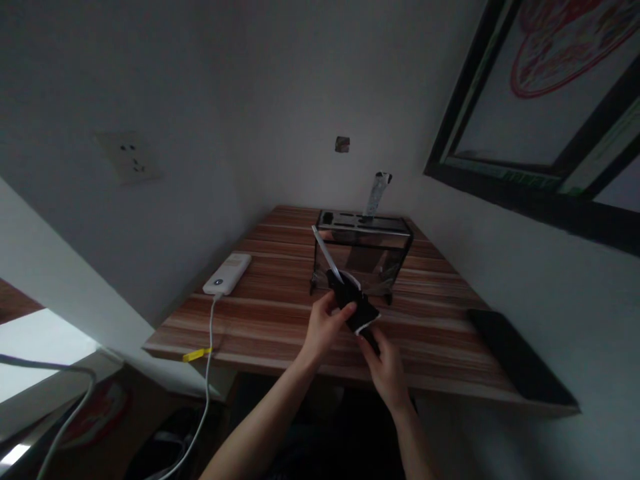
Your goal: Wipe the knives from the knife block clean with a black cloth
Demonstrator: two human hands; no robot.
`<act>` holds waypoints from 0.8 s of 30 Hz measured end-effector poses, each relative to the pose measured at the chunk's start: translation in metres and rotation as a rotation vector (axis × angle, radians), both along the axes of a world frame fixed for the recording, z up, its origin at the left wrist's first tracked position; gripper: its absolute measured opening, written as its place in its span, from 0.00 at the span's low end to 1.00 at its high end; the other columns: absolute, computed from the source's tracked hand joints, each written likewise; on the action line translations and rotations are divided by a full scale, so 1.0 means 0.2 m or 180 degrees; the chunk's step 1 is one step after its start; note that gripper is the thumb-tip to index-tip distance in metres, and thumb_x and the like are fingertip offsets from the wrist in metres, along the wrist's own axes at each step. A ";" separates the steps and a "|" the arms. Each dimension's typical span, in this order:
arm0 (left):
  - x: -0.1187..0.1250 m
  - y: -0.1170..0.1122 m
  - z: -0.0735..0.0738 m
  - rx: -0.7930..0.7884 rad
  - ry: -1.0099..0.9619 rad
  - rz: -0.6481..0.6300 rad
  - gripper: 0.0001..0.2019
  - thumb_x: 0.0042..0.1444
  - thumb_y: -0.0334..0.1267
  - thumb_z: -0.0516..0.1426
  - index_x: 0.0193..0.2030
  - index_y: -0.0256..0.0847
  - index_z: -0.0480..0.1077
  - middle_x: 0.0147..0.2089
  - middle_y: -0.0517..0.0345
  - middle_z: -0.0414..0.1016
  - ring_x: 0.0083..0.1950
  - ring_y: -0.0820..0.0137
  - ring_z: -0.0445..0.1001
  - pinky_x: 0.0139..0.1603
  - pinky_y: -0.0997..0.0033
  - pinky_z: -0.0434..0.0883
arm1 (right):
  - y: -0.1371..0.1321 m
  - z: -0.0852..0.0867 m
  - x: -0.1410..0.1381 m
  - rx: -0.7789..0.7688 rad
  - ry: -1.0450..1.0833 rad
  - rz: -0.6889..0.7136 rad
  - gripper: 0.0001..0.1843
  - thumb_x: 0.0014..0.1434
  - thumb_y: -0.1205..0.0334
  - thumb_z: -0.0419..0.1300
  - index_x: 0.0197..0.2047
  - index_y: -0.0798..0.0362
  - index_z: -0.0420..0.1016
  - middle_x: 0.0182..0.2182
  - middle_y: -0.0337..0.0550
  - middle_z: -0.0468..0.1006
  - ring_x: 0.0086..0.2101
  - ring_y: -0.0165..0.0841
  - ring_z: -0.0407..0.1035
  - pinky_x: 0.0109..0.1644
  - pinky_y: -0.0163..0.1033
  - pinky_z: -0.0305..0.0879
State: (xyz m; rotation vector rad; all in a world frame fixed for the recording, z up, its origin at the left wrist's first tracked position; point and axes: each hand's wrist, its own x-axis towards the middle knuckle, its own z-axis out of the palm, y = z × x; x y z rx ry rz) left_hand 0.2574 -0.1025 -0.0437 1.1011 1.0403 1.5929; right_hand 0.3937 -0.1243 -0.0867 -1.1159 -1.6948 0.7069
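Note:
Over the table's front half, my left hand (325,323) is closed, thumb on top, on a black cloth (355,303) with a pale, frayed edge. A long, thin, light blade (326,252) sticks out of the cloth toward the back left. It looks like a knife blade, partly hidden by the cloth. My right hand (386,367) is wrapped round a dark handle (369,339) at the cloth's near end. Just behind my hands stands a knife rack (367,223) with a slotted metal top and clear sides. A plastic-wrapped handle (377,193) rises from one slot.
The striped wooden table (280,320) ends close to my body. A white power bank (227,273) with a white cable (209,373) lies at left, near a yellow tag (197,355). A flat black object (520,353) lies at the right edge. Walls enclose the back and sides.

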 end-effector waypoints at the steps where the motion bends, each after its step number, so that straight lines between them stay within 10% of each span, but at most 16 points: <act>1: 0.00 -0.01 -0.01 -0.0014 0.0023 -0.0027 0.12 0.43 0.39 0.63 0.34 0.35 0.74 0.34 0.55 0.78 0.37 0.67 0.74 0.38 0.74 0.69 | 0.00 0.00 0.00 -0.0007 0.0018 0.0026 0.19 0.60 0.51 0.53 0.46 0.56 0.72 0.40 0.50 0.80 0.41 0.42 0.74 0.43 0.40 0.68; 24: 0.02 -0.06 0.00 -0.0327 -0.0239 -0.0099 0.13 0.40 0.35 0.64 0.35 0.35 0.73 0.37 0.53 0.78 0.39 0.65 0.75 0.41 0.70 0.70 | -0.01 0.01 0.00 0.0012 0.0058 0.0022 0.15 0.58 0.54 0.55 0.43 0.54 0.75 0.38 0.50 0.80 0.40 0.43 0.74 0.43 0.42 0.69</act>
